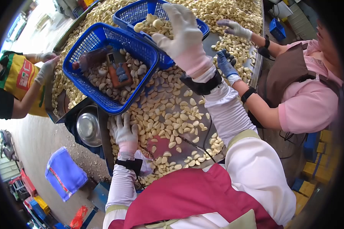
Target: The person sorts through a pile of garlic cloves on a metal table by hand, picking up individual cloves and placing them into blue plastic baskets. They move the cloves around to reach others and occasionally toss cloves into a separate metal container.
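My left hand [124, 133], in a white glove, lies with its fingers spread over pale garlic cloves [160, 118] at the near left of the metal table. Raised above the far blue basket [130, 17], my right hand [185, 34] wears a white glove, its thumb and fingers apart and nothing between them. Peeled garlic sits in that basket, partly behind the hand. A nearer blue basket [70, 70] holds darker cloves, a clear bottle [95, 58] and an orange and grey object [119, 70].
At the right a co-worker in pink [305, 99] reaches over the cloves with both gloved hands. Another person in a yellow apron [28, 76] works at the left edge. A metal bowl [88, 126] sits beside the table; a purple bag [66, 173] lies on the floor.
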`<action>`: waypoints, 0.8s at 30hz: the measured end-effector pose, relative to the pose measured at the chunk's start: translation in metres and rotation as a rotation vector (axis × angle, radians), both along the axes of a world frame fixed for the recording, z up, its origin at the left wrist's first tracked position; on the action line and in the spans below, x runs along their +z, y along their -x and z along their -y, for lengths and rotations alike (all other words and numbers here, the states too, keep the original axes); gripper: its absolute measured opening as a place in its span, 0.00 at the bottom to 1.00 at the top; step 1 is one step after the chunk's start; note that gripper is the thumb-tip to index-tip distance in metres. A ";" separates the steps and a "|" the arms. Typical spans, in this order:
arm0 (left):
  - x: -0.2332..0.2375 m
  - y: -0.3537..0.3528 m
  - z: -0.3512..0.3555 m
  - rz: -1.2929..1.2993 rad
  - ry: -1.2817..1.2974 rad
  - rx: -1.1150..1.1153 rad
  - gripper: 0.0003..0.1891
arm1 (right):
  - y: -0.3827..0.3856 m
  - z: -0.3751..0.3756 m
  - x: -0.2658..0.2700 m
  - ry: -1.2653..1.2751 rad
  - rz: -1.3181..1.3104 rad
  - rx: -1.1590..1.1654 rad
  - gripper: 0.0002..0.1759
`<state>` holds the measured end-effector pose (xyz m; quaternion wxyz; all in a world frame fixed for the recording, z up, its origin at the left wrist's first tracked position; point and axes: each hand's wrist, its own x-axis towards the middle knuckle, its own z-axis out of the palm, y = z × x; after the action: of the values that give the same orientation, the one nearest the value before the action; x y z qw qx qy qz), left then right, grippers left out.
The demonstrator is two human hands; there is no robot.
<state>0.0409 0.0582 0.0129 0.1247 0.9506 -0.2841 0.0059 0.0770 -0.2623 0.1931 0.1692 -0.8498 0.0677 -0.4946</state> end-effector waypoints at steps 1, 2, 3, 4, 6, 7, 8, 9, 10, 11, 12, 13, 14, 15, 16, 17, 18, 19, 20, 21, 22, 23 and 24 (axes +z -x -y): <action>-0.001 -0.001 0.002 0.000 0.000 0.015 0.27 | 0.006 0.013 -0.010 0.022 0.099 0.002 0.23; -0.003 0.000 0.001 -0.016 -0.003 0.029 0.27 | 0.025 0.018 -0.024 -0.231 -0.081 -0.015 0.22; -0.004 0.000 0.001 -0.024 -0.002 0.027 0.27 | 0.041 0.019 -0.044 -0.488 -0.263 -0.034 0.21; -0.005 -0.001 0.002 0.002 -0.012 0.033 0.27 | 0.044 0.023 -0.078 -0.634 -0.308 -0.063 0.21; -0.001 0.000 0.008 0.025 -0.032 0.059 0.27 | 0.048 0.017 -0.110 -0.618 -0.689 -0.203 0.28; 0.002 -0.001 0.014 0.021 -0.034 0.063 0.27 | 0.044 0.005 -0.115 -0.434 -1.011 -0.310 0.34; 0.005 -0.002 0.018 0.010 -0.049 0.074 0.27 | 0.044 -0.013 -0.139 -0.397 -1.059 -0.284 0.41; 0.007 -0.002 0.019 0.002 -0.064 0.079 0.26 | 0.045 -0.035 -0.158 -0.363 -1.103 -0.262 0.48; 0.007 -0.001 0.021 0.039 -0.046 0.074 0.25 | 0.046 -0.058 -0.154 -0.253 -1.225 -0.137 0.50; 0.006 -0.001 0.020 0.043 -0.049 0.065 0.25 | 0.050 -0.075 -0.146 -0.140 -1.341 -0.012 0.52; 0.004 -0.001 0.018 0.062 -0.049 0.046 0.25 | 0.058 -0.083 -0.145 -0.183 -1.348 0.215 0.50; 0.002 -0.001 0.014 0.078 -0.047 0.025 0.25 | 0.066 -0.090 -0.135 -0.224 -1.346 0.440 0.47; 0.000 -0.003 0.010 0.075 -0.041 0.014 0.25 | 0.078 -0.087 -0.123 -0.431 -1.307 0.499 0.40; -0.003 -0.004 0.005 0.096 -0.025 -0.032 0.26 | 0.088 -0.078 -0.131 -0.421 -1.032 0.373 0.27; -0.005 -0.004 0.002 0.118 -0.011 -0.071 0.27 | 0.094 -0.051 -0.136 -0.526 -0.894 0.335 0.20; -0.004 -0.004 0.003 0.116 -0.006 -0.069 0.27 | 0.099 -0.033 -0.129 -0.347 -0.978 0.018 0.15; -0.002 -0.001 0.005 0.039 0.000 -0.029 0.28 | 0.106 -0.018 -0.126 -0.210 -1.048 -0.206 0.14; 0.002 0.005 0.008 -0.042 0.006 0.012 0.29 | 0.110 -0.009 -0.136 -0.100 -1.037 -0.251 0.13; 0.005 0.010 0.016 -0.076 -0.017 0.032 0.31 | 0.116 -0.002 -0.145 -0.209 -1.194 -0.190 0.11; 0.009 0.016 0.022 -0.074 -0.014 0.035 0.31 | 0.119 -0.001 -0.151 -0.205 -1.193 -0.189 0.11; 0.013 0.022 0.029 -0.104 -0.036 0.017 0.31 | 0.121 0.000 -0.161 -0.166 -1.198 -0.172 0.10; 0.020 0.028 0.037 -0.134 -0.059 0.002 0.32 | 0.121 0.002 -0.170 -0.127 -1.203 -0.152 0.09; 0.034 0.038 0.046 -0.151 -0.005 0.008 0.32 | 0.120 -0.003 -0.146 -0.157 -1.331 -0.111 0.14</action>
<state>0.0027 0.0124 0.0469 0.1436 0.9498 -0.2698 -0.0659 -0.0425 -0.2597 0.0473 0.1271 -0.9540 0.2369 0.1330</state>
